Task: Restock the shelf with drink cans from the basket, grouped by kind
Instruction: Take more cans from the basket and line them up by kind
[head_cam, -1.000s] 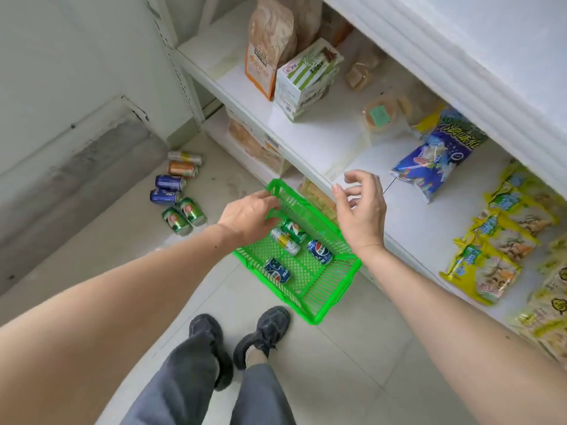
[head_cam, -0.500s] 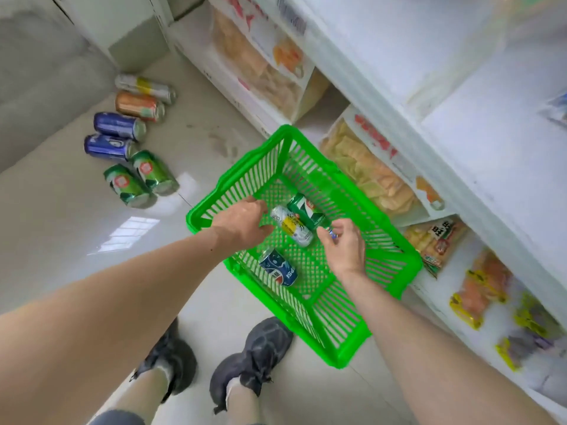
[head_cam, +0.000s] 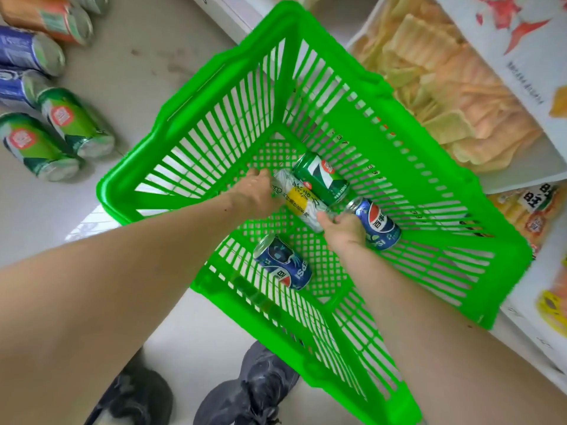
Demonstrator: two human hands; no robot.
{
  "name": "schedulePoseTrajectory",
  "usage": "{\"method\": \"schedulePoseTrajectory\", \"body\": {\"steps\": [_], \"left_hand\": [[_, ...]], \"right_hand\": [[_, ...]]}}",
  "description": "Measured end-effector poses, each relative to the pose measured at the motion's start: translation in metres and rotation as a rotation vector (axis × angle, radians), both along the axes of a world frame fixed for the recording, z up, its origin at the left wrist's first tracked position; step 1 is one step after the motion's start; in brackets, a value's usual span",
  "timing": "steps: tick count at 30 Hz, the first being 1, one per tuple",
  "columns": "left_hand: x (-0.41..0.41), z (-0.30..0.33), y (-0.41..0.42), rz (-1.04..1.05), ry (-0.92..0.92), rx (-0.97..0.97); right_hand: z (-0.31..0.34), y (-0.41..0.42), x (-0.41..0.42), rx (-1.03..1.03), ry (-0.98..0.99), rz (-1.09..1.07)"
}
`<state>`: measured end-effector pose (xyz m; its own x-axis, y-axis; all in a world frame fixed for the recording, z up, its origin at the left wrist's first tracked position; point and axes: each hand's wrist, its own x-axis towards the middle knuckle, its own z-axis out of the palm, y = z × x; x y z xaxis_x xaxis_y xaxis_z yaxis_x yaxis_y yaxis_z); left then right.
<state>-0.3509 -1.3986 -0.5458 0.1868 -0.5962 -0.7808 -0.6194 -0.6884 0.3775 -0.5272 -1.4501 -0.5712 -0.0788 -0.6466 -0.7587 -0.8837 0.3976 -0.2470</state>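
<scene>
With the left hand closed on the white can and the right hand on the blue can in the basket, both are best gripped mid-body and lifted straight, clear of the green can just beyond.

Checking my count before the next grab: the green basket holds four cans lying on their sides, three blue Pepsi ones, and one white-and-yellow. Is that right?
Not quite. The head view shows four cans lying in the green basket, but only two are blue Pepsi: one near the front, one by the right hand. The other two are a green can and the white-and-yellow can.
</scene>
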Motion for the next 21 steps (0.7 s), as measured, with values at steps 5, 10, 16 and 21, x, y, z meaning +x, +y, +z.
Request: {"method": "schedulePoseTrajectory", "body": {"steps": [5,10,16,21], "left_hand": [[-0.002,-0.011,-0.005,0.013,0.036,-0.015],[0.001,0.006,-0.004,0.047,0.049,-0.019],[0.018,0.059,0.004,0.145,0.059,-0.044],[0.035,0.13,0.012,0.211,0.015,-0.118]], "right_hand": [[-0.012,0.002,0.003,0.054,-0.091,-0.225],[0.011,0.011,0.007,0.112,-0.141,-0.335],[0.071,0.017,0.019,0.173,-0.314,-0.467],[0.142,0.018,0.028,0.156,-0.445,-0.539]]}}
